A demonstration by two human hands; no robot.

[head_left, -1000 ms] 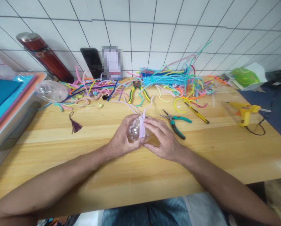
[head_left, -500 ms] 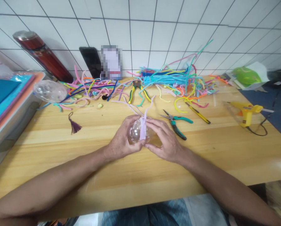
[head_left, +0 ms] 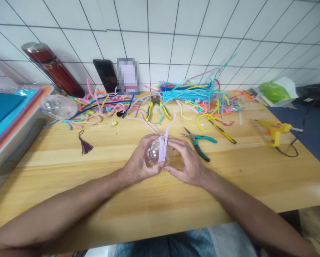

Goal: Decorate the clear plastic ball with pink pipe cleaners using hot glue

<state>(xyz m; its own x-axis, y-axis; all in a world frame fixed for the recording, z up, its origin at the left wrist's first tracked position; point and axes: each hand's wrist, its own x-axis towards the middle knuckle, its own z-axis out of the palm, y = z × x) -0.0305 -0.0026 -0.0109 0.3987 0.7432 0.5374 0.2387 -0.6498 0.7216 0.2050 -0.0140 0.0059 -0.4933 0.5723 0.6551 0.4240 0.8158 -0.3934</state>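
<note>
Between both hands, just above the wooden table [head_left: 160, 207], is a clear plastic ball [head_left: 153, 153]. Lavender pipe cleaners [head_left: 162, 150] run side by side down its middle, and their loose ends rise beyond it. My left hand [head_left: 137, 157] is wrapped round the ball's left side, its thumb along the bottom. On the other side my right hand [head_left: 188, 160] curls round the ball, fingers at the upper edge beside the strips and thumb near the lower end. A pair of teal-handled pliers [head_left: 199, 139] lies close to the right hand.
Many colourful pipe cleaners [head_left: 186, 94] are heaped along the wall, with yellow-green pliers [head_left: 156, 103] before them. A utility knife [head_left: 223, 132] and yellow glue gun [head_left: 276, 132] lie right. Leftward are a purple tassel [head_left: 85, 145], another clear plastic piece [head_left: 58, 107] and a red flask [head_left: 54, 67].
A lavender strand on the ball's right now stands apart from the strips. Both hands keep their hold with little movement. The whole view has shifted slightly.
</note>
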